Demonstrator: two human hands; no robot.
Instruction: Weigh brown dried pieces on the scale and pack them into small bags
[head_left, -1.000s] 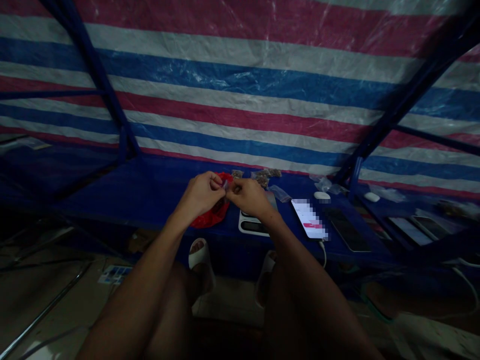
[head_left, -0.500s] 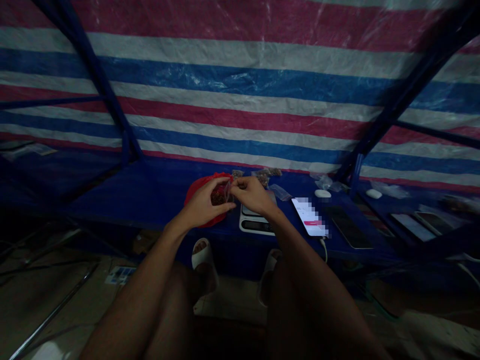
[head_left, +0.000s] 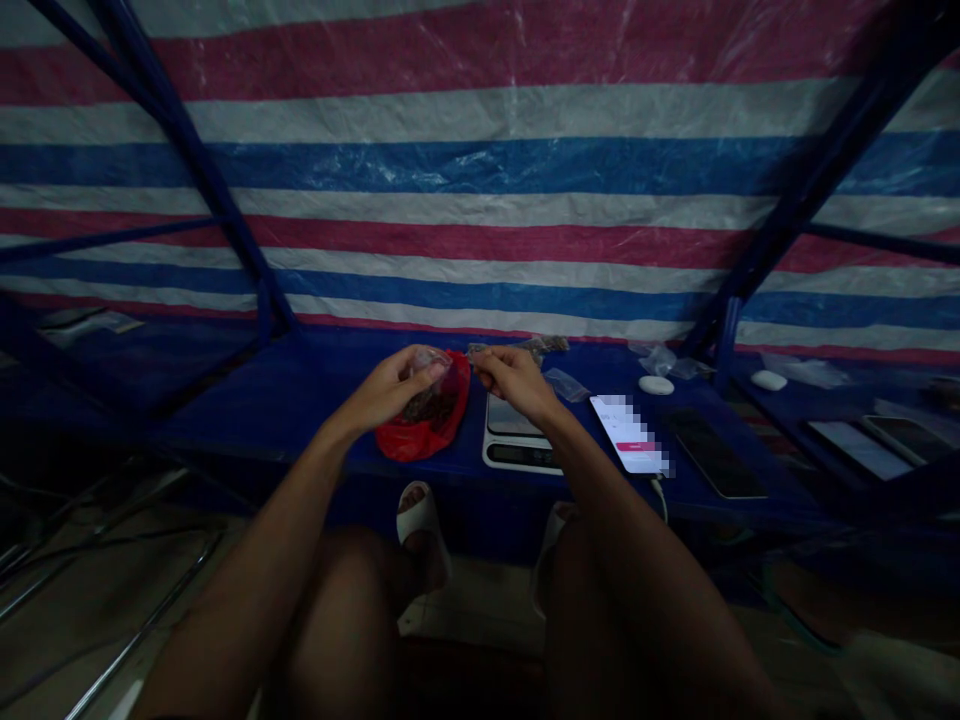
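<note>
My left hand [head_left: 405,385] is closed on a small clear plastic bag [head_left: 431,357], whose top bunches up above the thumb. Just under it lies an open red plastic bag [head_left: 424,440] with dark brown, loose bits [head_left: 433,410] inside. My right hand [head_left: 514,378] is pinched, a short gap to the right of the clear bag; what its fingertips hold, if anything, is too small to make out. Below that hand and wrist stands a white kitchen scale [head_left: 517,455], partly covered by them. Filled clear bags [head_left: 551,344] lie behind the right hand.
A flat clear bag [head_left: 568,384] is right of the scale. Farther right lie a lit phone [head_left: 626,435] with a cable, a dark phone [head_left: 716,455] and a white oval case [head_left: 656,385]. Blue frame posts [head_left: 780,240] rise before a striped tarp [head_left: 480,240].
My hands have moved apart. The left hand has tipped up with the clear bag, leaving more of the red bag and its contents in sight. The view has shifted slightly left.
</note>
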